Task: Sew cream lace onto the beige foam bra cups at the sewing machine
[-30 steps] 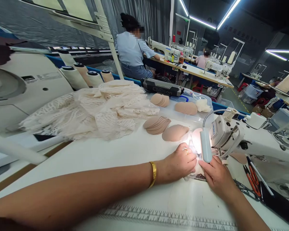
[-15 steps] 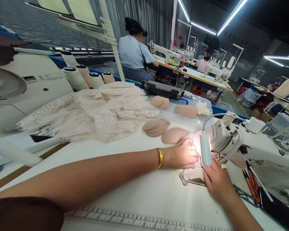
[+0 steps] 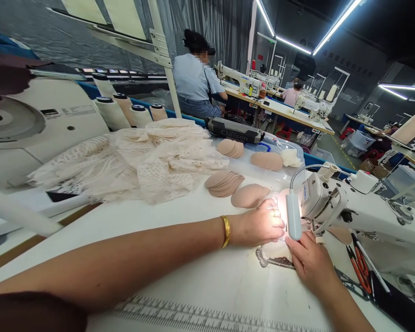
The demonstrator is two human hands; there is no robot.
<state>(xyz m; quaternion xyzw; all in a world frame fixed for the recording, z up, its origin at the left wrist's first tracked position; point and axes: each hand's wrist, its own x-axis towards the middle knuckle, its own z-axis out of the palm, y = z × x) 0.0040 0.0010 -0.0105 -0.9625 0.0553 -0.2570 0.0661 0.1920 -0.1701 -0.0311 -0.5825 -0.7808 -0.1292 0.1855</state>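
My left hand (image 3: 263, 223), with a gold bracelet and a ring, has its fingers curled down on a pale pink fabric piece (image 3: 282, 203) at the sewing machine (image 3: 318, 198). Opposite it, my right hand (image 3: 311, 258) pinches the near edge of that piece, its thumb and index finger close together. A small grey lamp (image 3: 293, 216) on a bendable neck glares over the work and hides part of it, along with the needle. Beige oval pads (image 3: 251, 195) lie just beyond my left hand, beside a fanned stack of similar pads (image 3: 224, 183).
Cream lace fabric (image 3: 152, 161) is heaped at the left, with thread cones (image 3: 114, 110) behind. More pads sit on a clear plastic lid (image 3: 240, 165). Orange-handled scissors (image 3: 361, 267) lie right of my right hand. A ruler strip (image 3: 193, 316) runs along the front. A co-worker (image 3: 197, 78) sits beyond.
The view has shifted slightly. Both hands have moved very little and stay at the fabric piece under the lamp; my right fingertips sit slightly farther left.
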